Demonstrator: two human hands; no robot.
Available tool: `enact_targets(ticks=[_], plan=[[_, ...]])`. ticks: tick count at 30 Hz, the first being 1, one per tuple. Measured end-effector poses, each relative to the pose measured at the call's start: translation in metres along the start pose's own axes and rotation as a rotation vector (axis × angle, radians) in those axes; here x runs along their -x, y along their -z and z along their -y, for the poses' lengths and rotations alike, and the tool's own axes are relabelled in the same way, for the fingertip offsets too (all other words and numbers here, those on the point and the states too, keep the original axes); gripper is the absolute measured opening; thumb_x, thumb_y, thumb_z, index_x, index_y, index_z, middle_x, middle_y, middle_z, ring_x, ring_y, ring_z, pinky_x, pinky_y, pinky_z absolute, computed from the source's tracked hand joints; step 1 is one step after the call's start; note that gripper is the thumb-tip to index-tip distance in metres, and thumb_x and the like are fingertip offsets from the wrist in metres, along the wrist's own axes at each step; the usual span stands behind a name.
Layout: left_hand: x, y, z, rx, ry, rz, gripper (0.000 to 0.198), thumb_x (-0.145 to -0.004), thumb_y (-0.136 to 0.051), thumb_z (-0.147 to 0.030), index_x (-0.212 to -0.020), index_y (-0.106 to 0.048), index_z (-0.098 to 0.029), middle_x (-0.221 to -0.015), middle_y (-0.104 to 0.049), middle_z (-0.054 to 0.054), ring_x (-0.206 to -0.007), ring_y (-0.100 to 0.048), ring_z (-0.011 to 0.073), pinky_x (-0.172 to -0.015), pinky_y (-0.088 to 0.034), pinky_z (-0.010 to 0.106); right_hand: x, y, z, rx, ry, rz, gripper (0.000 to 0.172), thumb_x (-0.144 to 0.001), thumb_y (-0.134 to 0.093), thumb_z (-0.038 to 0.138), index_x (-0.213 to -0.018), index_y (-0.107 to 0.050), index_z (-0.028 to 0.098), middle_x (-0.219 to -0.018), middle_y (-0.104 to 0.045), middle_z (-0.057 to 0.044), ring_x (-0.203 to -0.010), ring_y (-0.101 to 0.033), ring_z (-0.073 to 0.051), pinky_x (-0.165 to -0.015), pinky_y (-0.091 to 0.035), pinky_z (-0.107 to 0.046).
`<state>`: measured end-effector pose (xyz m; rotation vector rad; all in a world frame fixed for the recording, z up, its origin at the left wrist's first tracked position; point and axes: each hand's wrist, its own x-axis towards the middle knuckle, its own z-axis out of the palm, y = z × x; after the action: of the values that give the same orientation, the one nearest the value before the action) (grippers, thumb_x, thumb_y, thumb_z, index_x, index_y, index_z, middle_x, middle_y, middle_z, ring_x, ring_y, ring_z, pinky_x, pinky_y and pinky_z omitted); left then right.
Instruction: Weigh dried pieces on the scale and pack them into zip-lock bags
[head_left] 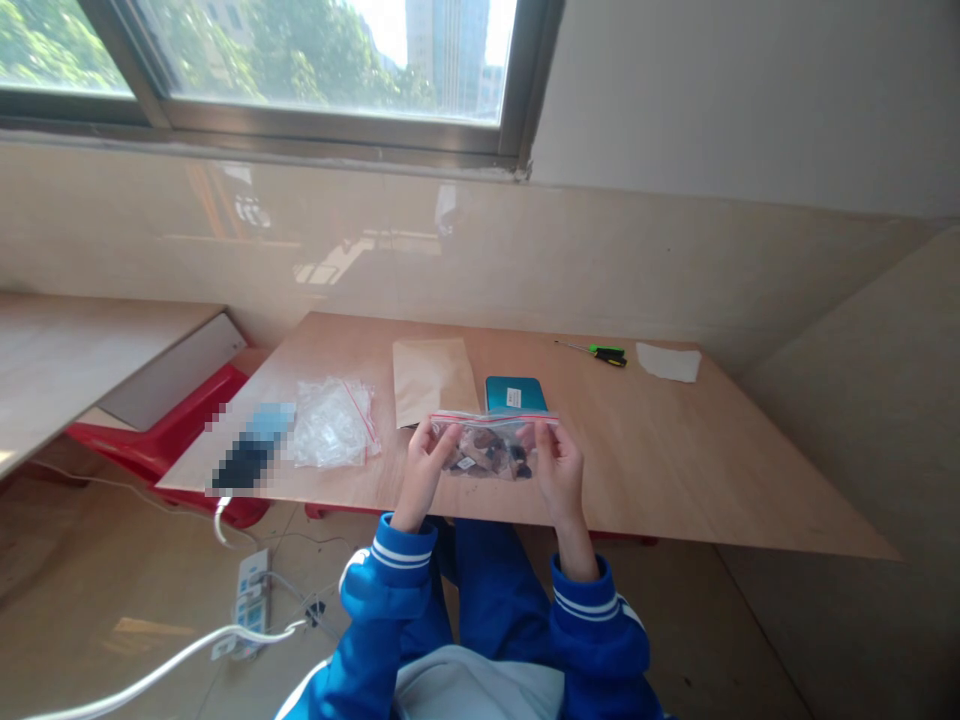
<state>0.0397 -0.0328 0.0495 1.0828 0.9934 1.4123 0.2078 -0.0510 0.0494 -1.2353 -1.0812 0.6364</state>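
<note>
Between my two hands a clear zip-lock bag (480, 462) is stretched sideways above the table's near edge. Small brown and dark pieces show through its plastic, one with a white label; their kind I cannot make out. A red line runs along the bag's top strip. My left hand (429, 465) pinches the left top corner between thumb and fingers, and my right hand (556, 468) pinches the right top corner. Just beyond the bag lies a teal box (516, 392) with a white label. Behind my left hand is a flat brown paper envelope (431, 375).
Left on the wooden table (675, 470) is a pile of clear plastic bags (326, 425), beside a pixelated dark object (251, 450) with a white cable. Screwdrivers (611, 355) and a white paper piece (667, 362) lie at the back right. A power strip (251, 600) sits on the floor.
</note>
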Motion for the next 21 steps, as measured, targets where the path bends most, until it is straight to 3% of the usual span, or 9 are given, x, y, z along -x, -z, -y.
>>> enact_targets(ticks=[5, 12, 17, 21], plan=[[-0.0005, 0.0027, -0.002, -0.06, 0.015, -0.008, 0.027, -0.073, -0.073, -0.043, -0.079, -0.068, -0.017, -0.075, -0.07, 0.002, -0.072, -0.064, 0.0166, -0.068, -0.052, 0.029, 0.0024, -0.0002, 0.0025, 0.011, 0.0, -0.02, 0.035, -0.086, -0.056, 0.054, -0.082, -0.068, 0.021, -0.068, -0.069, -0.002, -0.062, -0.063, -0.017, -0.058, -0.052, -0.028], [0.0003, 0.0017, -0.0049, 0.034, 0.041, -0.048, 0.023, -0.07, -0.075, -0.037, -0.079, -0.069, -0.017, -0.075, -0.072, 0.002, -0.072, -0.066, 0.0155, -0.071, -0.052, 0.028, 0.0057, -0.0022, 0.0088, 0.017, 0.035, -0.077, 0.032, -0.084, -0.06, 0.051, -0.076, -0.067, 0.021, -0.063, -0.068, -0.001, -0.058, -0.064, -0.016, -0.054, -0.052, -0.027], [0.0012, -0.0028, -0.0044, 0.068, 0.046, -0.114, 0.023, -0.068, -0.077, -0.035, -0.077, -0.067, -0.017, -0.07, -0.07, 0.0, -0.066, -0.065, 0.0141, -0.063, -0.05, 0.025, 0.0076, -0.0052, 0.0045, -0.007, 0.022, -0.11, 0.029, -0.084, -0.062, 0.048, -0.077, -0.066, 0.02, -0.065, -0.07, -0.002, -0.059, -0.065, -0.016, -0.057, -0.054, -0.028], [0.0022, -0.0031, -0.0016, 0.134, 0.039, -0.1, 0.022, -0.071, -0.076, -0.034, -0.083, -0.068, -0.017, -0.079, -0.073, 0.002, -0.074, -0.067, 0.0153, -0.069, -0.052, 0.027, 0.0074, -0.007, 0.0064, -0.012, 0.01, -0.111, 0.032, -0.085, -0.059, 0.05, -0.075, -0.066, 0.02, -0.065, -0.07, -0.002, -0.058, -0.064, -0.016, -0.055, -0.052, -0.027]])
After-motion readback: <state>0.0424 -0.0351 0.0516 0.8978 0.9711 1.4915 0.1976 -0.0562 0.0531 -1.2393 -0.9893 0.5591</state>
